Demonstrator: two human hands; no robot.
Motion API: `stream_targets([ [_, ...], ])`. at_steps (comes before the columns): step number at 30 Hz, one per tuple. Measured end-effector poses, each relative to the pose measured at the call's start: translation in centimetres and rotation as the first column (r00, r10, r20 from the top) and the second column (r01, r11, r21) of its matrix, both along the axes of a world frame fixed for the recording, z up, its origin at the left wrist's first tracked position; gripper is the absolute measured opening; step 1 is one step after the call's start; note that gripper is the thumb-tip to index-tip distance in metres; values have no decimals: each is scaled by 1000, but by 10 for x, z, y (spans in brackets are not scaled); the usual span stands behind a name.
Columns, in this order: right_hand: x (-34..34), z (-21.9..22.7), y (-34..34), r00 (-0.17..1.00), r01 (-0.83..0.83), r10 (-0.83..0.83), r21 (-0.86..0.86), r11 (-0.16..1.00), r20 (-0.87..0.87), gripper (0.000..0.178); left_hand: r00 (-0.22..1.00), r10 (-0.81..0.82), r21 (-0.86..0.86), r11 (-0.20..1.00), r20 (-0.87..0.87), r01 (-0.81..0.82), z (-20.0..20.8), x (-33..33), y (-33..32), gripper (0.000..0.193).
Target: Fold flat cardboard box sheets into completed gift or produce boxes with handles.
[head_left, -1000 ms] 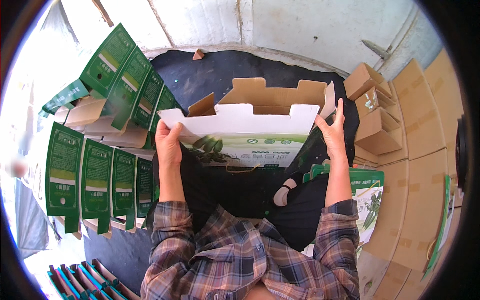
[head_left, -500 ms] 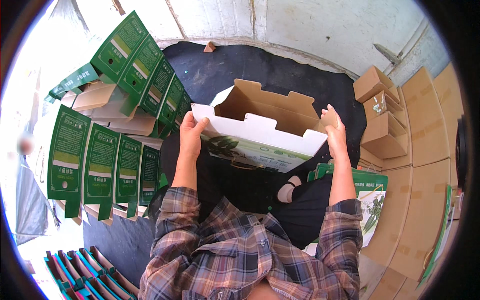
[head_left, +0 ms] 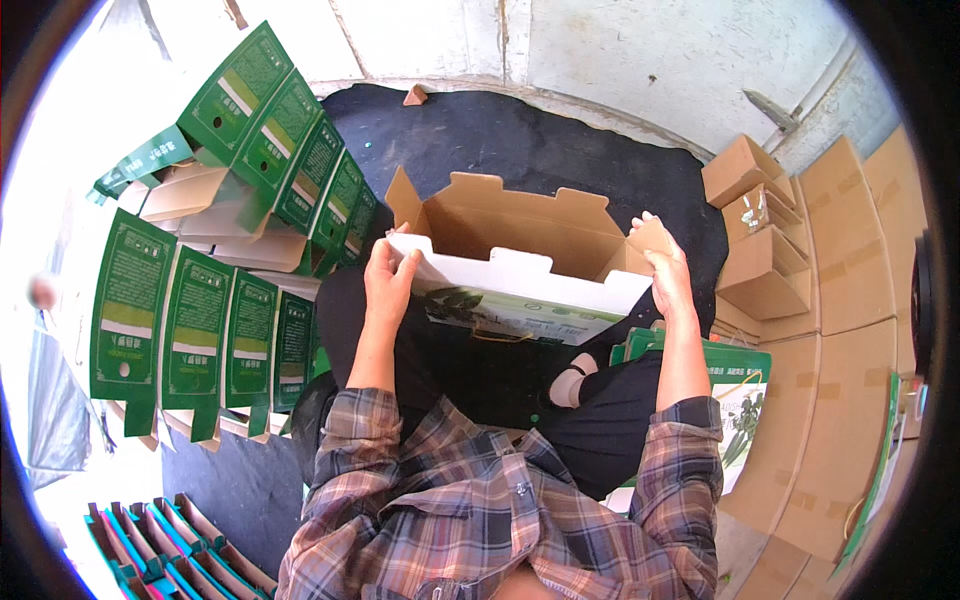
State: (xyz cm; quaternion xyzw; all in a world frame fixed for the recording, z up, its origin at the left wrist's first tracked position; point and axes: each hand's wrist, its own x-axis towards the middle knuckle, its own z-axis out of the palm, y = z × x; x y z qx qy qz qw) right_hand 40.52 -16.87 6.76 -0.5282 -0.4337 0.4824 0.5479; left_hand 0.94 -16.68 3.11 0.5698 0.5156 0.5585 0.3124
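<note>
Between my hands stands a cardboard box [head_left: 540,285] with its top open, white and green printed outside and plain brown inside. A leafy plant picture and a thin cord handle show on its near side. My left hand [head_left: 388,275] grips the near left corner, thumb on the near wall. At the right end my right hand [head_left: 662,265] holds the corner, with a brown end flap between thumb and fingers. Another brown flap stands up at the left end. The fingertips of the left hand are partly hidden behind the box wall.
Several green printed cartons [head_left: 196,325] stand in rows at the left. Narrow brown and teal boxes [head_left: 180,550] lie at the lower left. Flattened green and white cartons [head_left: 735,400] lean beside my right leg. Brown cardboard boxes [head_left: 765,270] stack along the right, and a black mat [head_left: 480,130] covers the floor.
The box's left end flap has swung out and now stands upright. The box has turned slightly and shows more of its inside. Both hands still hold its ends.
</note>
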Motion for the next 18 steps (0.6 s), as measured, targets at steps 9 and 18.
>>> stream_targets([
  [9, -1, -8, 3, 977, 48, -49, -9, 999, -207, 48, 733, 201, 42, 972, -650, -230, 3, 21, -2, 62],
  [18, -22, -3, -2, 803, 36, -195, 282, 959, 563, 46, 661, 209, 82, 973, -720, -218, 10, 32, -7, 71],
])
